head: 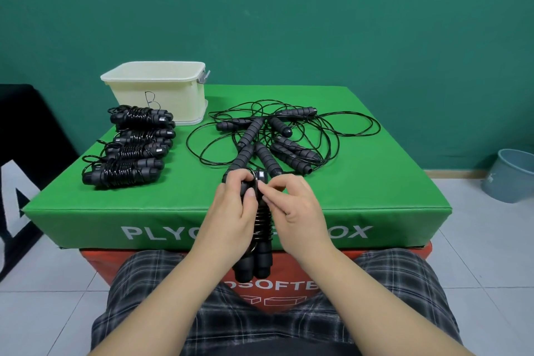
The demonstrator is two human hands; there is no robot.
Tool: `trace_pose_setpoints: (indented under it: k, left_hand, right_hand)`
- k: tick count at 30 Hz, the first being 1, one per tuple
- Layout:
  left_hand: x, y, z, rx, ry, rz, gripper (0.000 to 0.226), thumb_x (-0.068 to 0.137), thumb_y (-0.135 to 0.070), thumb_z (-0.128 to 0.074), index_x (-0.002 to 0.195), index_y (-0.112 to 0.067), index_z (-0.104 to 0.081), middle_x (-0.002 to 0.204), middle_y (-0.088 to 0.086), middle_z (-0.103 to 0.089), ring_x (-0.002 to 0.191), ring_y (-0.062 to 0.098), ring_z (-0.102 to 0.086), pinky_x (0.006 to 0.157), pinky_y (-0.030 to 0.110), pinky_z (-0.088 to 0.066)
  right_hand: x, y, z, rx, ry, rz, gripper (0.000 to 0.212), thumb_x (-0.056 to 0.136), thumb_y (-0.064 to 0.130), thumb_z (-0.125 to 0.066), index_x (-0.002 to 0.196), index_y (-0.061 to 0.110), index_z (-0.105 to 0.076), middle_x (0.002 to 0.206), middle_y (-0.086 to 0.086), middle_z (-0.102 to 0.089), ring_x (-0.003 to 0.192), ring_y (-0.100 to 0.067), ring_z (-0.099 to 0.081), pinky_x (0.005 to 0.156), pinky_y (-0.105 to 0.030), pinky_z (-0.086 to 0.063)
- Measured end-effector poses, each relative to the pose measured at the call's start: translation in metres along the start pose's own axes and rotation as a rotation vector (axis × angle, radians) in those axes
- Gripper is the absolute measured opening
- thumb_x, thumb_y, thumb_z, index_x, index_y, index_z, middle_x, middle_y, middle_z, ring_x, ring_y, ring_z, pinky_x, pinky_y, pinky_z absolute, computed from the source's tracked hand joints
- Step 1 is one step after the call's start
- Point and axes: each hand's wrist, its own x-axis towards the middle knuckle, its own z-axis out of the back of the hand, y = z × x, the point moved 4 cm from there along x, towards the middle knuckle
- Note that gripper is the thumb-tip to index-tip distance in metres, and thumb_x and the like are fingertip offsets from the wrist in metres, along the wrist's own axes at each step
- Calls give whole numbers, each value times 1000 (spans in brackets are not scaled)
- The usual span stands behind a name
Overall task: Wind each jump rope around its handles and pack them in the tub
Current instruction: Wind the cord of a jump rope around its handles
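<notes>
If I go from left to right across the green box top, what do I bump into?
The wound jump ropes → the white tub, further back → the tangled jump ropes. Off the box, right: a grey bin.

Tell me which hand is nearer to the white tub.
Left. The left hand grips the wound jump rope at the mat's near edge, below and right of the white tub. The right hand pinches the rope's end farther right.
</notes>
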Motion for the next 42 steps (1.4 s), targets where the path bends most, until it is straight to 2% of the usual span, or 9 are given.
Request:
trace_pose_setpoints:
  k: [5,10,15,20,24,29,34,38,42]
  left_hand:
    - [6,-4,-1,-101,-32,-8,16,98,-23,-36,100,-39,-35,93,-5,-48,84,10,-46,70,26,-33]
    - [8,-8,2,-292,-127,70,23,100,-14,-35,93,-35,-39,82,-9,-48,63,-2,-42,60,15,-36]
    - [10,-8,12,-366,-215,105,21,100,-9,-34,97,-29,-41,86,-10,-48,68,-9,-46,65,9,-37]
    - [9,-10,12,-488,-203,155,23,101,-9,-32,95,-29,-42,85,-7,-48,62,-10,-44,61,8,-38]
    - [8,-13,9,-484,-210,177,21,102,-16,-30,97,-33,-41,87,-8,-50,63,-7,-46,61,12,-39]
    - [8,-16,16,-475,-254,204,14,102,-20,-27,103,-31,-36,82,-6,-51,54,-7,-45,57,15,-38]
    - [6,-17,16,-454,-231,187,15,102,-20,-27,102,-32,-35,83,-7,-52,56,-5,-48,61,22,-41]
    - [12,-14,14,-429,-168,228,17,101,-16,-33,102,-31,-39,98,-5,-48,70,-16,-46,63,6,-38]
    - [23,-2,25,-182,-76,256,17,95,-17,-50,91,-34,-48,112,-2,-33,104,7,-38,91,18,-29]
  right_hand:
    - [3,-5,9,299,-14,-350,22,85,16,-67,106,21,-72,90,5,-51,84,1,-49,75,-11,-41]
    - [1,-8,3,612,118,-830,31,88,18,-68,117,23,-63,103,1,-66,85,-9,-62,81,-22,-52]
    - [-3,3,-3,681,269,-746,33,101,11,-43,108,36,-65,104,18,-70,104,1,-62,93,-21,-47]
    - [2,2,-2,804,118,-852,29,95,5,-54,97,27,-72,99,6,-74,97,-8,-67,93,-32,-51]
    - [5,9,8,802,-14,-856,29,94,4,-56,94,28,-72,93,13,-74,91,-1,-67,82,-19,-51]
    - [8,27,5,646,353,-690,49,95,26,-58,140,35,-42,134,16,-55,121,4,-50,98,-10,-38]
    - [7,26,2,594,425,-609,64,91,25,-63,135,51,-24,141,16,-47,123,9,-44,94,-2,-32]
    - [8,20,6,590,361,-530,57,93,15,-60,127,52,-34,135,28,-43,121,20,-38,97,-2,-28]
    - [5,15,7,563,323,-492,42,91,19,-57,119,49,-48,125,26,-50,117,13,-45,96,-4,-31]
